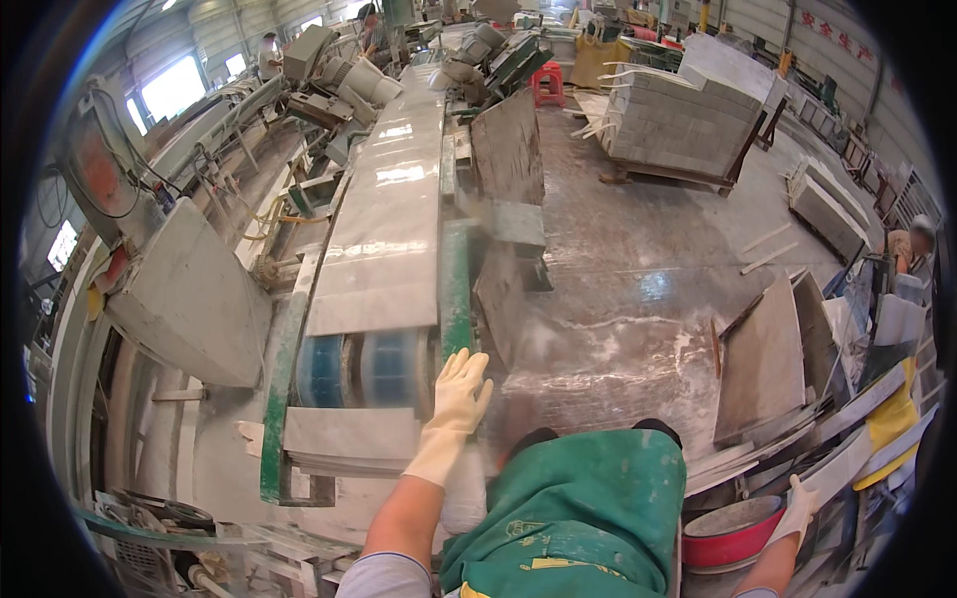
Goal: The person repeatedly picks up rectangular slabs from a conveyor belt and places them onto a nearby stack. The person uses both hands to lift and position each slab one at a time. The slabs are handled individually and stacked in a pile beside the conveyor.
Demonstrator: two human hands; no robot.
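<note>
My left hand (461, 399), in a cream rubber glove, lies at the near end of the green rail (456, 289) of a roller conveyor. Its fingers are stretched out and it holds nothing. Left of it, blue rollers (384, 369) show at the end of a long pale polished stone slab (384, 219). Far to the right, my gloved right hand (796, 510) is beside a red tub (723, 546), near the end of a pale stone strip (837, 470). One finger points up, apart from the others; nothing shows in its grasp.
Stacked stone pieces (351, 431) lie below the rollers. Brown boards (763, 364) lean at the right, near a yellow cloth (887, 419). A large stack of pale blocks (678, 125) stands on the wet floor (618, 289). At far right is another person (907, 244).
</note>
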